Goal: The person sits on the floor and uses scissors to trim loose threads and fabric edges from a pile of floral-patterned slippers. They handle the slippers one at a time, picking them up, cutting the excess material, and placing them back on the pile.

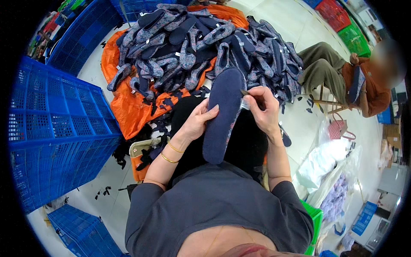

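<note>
A slipper [223,115] with a dark navy sole is held up in front of me, its sole facing me and a patterned upper just showing along its right edge. My left hand [201,118] grips it by the left side, thumb lying on the sole. At the upper right edge, my right hand [262,107] is closed in a pinch beside a small white tag [245,104]. A small dark tip sticks out from those fingers; whether it is a tool or a scrap I cannot make out.
Beyond my knees, a big heap of patterned slippers [188,51] lies on an orange sheet [124,105]. Blue crates [64,128] stand at the left. A seated person [342,77] holds a slipper at the right. White bags [321,162] and a green crate [314,222] are right of me.
</note>
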Demonstrator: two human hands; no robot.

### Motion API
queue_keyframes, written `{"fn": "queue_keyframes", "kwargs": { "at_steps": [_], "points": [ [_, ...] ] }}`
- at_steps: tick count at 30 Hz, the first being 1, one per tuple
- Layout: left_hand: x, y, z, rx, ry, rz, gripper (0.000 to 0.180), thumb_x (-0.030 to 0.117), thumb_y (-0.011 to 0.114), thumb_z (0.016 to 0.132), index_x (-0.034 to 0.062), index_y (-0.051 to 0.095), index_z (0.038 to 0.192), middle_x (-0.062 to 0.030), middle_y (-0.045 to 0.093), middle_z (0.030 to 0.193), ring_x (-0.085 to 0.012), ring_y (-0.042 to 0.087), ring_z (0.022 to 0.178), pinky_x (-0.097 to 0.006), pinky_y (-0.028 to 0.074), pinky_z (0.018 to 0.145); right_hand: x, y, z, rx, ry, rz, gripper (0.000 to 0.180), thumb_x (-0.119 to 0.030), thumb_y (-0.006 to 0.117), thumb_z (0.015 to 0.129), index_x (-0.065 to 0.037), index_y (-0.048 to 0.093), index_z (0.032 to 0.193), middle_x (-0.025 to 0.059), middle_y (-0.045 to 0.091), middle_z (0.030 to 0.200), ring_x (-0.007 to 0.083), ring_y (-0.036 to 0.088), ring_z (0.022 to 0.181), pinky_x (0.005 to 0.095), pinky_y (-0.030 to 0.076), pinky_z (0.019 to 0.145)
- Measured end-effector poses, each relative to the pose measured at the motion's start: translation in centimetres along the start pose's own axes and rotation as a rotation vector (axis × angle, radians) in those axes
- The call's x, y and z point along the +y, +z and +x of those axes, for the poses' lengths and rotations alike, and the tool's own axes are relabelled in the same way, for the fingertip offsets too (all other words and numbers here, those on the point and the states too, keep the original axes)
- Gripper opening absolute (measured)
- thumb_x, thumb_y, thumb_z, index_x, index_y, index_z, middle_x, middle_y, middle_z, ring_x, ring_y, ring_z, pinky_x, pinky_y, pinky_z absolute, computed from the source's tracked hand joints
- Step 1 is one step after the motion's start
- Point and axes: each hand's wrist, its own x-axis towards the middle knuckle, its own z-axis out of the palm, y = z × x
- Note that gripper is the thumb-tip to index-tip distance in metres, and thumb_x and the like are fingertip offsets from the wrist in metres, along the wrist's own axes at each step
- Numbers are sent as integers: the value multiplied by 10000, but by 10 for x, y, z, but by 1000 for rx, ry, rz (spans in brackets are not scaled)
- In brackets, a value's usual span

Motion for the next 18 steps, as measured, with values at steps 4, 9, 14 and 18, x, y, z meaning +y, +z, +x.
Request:
{"fn": "queue_keyframes", "kwargs": {
  "at_steps": [4,9,14,18],
  "points": [
    [2,7,4,92,102,107,452,135,593,953,-7,427,1348,-116,612,1205,-178,630,1035,-319,526,896,20,-34,4,233,256,564,130,-173,558,988,-44,569,977,7,554,777,23,415,561,158,286,453],
    [5,18,20,-4,78,427,465,234,627,950,-40,482,1297,-90,609,1161,-111,574,1022,-265,490,876,22,-18,-4,203,115,178,322,-145,680,904,-38,529,1167,-34,499,891,35,432,700,159,362,647],
    [61,-35,87,112,28,973,250,245,596,946,14,625,1039,-4,626,916,-90,566,804,-286,481,835,53,-44,-11,455,414,167,56,-115,642,932,-80,606,957,-92,498,715,-19,391,563,148,249,471],
    [191,-98,142,423,576,476,330,258,582,954,-52,530,1056,-116,611,988,-228,618,954,-316,519,776,69,-62,-8,345,441,185,92,-130,627,944,-60,586,987,-79,494,726,-16,374,540,152,246,461]
  ]
}}
